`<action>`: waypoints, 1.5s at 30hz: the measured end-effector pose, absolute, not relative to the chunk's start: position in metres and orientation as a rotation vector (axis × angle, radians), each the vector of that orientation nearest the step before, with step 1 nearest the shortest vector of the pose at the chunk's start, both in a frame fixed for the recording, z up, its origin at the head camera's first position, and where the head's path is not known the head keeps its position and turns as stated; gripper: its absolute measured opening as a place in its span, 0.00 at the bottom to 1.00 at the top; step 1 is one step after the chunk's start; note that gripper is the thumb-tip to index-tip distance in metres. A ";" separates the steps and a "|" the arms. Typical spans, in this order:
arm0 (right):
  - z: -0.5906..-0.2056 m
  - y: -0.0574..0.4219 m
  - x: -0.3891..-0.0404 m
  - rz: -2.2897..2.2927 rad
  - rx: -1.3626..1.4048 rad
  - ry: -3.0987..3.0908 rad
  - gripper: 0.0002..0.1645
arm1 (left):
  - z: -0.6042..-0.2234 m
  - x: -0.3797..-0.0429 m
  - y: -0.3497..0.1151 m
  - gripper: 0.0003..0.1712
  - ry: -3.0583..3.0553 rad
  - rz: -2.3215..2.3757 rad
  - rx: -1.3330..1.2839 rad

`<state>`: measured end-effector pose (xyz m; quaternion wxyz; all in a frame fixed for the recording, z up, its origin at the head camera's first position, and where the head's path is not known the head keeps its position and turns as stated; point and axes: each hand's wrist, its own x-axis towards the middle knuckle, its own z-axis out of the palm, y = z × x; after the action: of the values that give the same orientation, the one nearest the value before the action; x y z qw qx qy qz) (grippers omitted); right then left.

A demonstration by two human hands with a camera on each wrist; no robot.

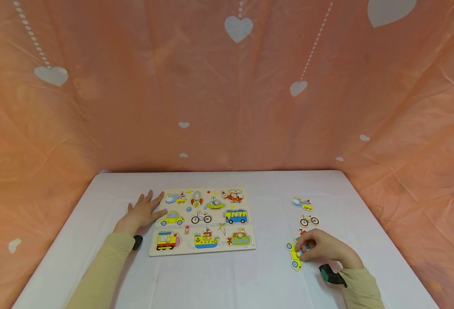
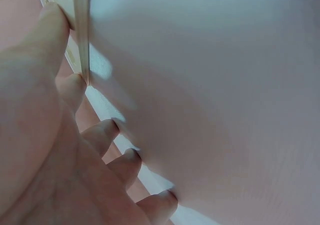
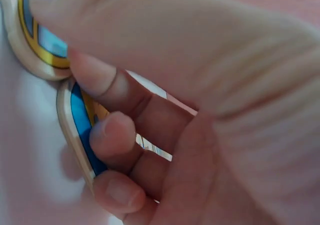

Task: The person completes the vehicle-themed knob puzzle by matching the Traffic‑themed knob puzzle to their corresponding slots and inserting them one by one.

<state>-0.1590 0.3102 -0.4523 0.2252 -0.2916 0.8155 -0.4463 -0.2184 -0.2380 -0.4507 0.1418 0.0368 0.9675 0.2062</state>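
Observation:
My right hand [image 1: 325,248] pinches a yellow car puzzle piece [image 1: 293,256] between thumb and index finger. Partly hidden beneath that hand lies a ship puzzle piece [image 3: 80,117], its blue edge against the car piece in the right wrist view. Farther back on the table are a bicycle piece [image 1: 309,220] and an airplane piece [image 1: 302,203]. At the left edge of the wooden puzzle board [image 1: 196,253], my left hand [image 1: 142,213] is spread, with its thumb [image 2: 52,30] and index finger touching the board.
On the board, knobs show on the train [image 1: 167,240], submarine [image 1: 239,237], bus [image 1: 236,216] and several others. The white-covered table [image 1: 211,283] ends at an orange curtain [image 1: 219,107] printed with hearts, behind and on both sides.

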 end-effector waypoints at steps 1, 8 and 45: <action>-0.452 0.310 -0.159 -1.226 -0.801 2.254 0.11 | -0.451 -0.219 -0.238 0.47 2.791 0.600 0.102; -0.449 0.305 -0.158 -1.198 -0.736 2.275 0.12 | -0.453 -0.220 -0.238 0.48 2.787 0.609 0.089; -0.453 0.283 -0.163 -1.171 -0.729 2.430 0.08 | -0.449 -0.218 -0.237 0.46 2.786 0.601 0.103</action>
<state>-0.1633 0.2834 -0.4530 0.1726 -0.2570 0.8566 -0.4128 -0.2182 -0.2368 -0.4491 0.1444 0.0356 0.9666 0.2087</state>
